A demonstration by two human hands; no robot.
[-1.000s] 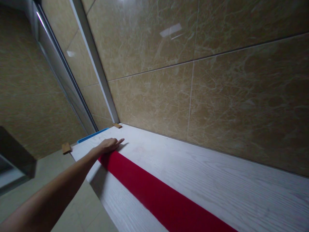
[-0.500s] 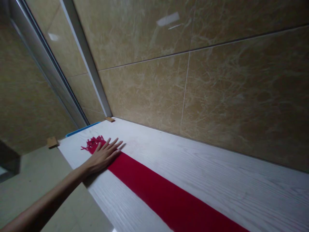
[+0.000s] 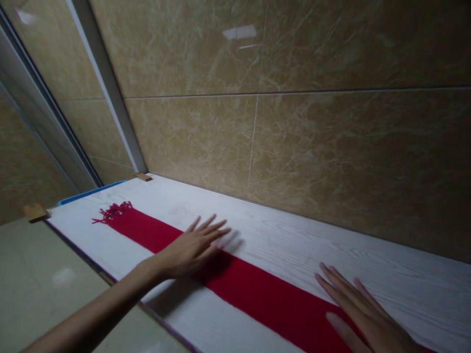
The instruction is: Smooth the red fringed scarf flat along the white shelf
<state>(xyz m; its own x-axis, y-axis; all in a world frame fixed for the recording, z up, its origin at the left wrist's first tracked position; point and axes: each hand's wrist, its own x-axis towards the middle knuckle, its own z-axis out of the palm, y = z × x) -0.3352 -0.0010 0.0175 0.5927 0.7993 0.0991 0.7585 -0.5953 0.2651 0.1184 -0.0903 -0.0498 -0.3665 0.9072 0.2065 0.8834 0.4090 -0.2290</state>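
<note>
A long red scarf [image 3: 257, 289] lies flat along the white wood-grain table [image 3: 279, 240], its fringed end at the far left. Over the scarf's middle stretch is my left hand [image 3: 193, 247], open with fingers spread; a shadow falls below it, and it seems slightly raised off the cloth. My right hand [image 3: 362, 306] is at the lower right, fingers extended and apart, above the nearer part of the scarf. Whether it touches the cloth I cannot tell. Neither hand holds anything. The scarf's near end runs out of view.
Behind the table rises a tan marble-tiled wall [image 3: 191, 137] with a grey metal post [image 3: 110, 93]. Small wooden blocks sit at the far corners, one at the left corner [image 3: 35, 212]. A blue edge [image 3: 91, 192] shows beyond the table's end. Pale floor lies at left.
My left hand has moved along the scarf away from the fringe, toward the right. My right hand has come into view at the lower right. The view has shifted rightward.
</note>
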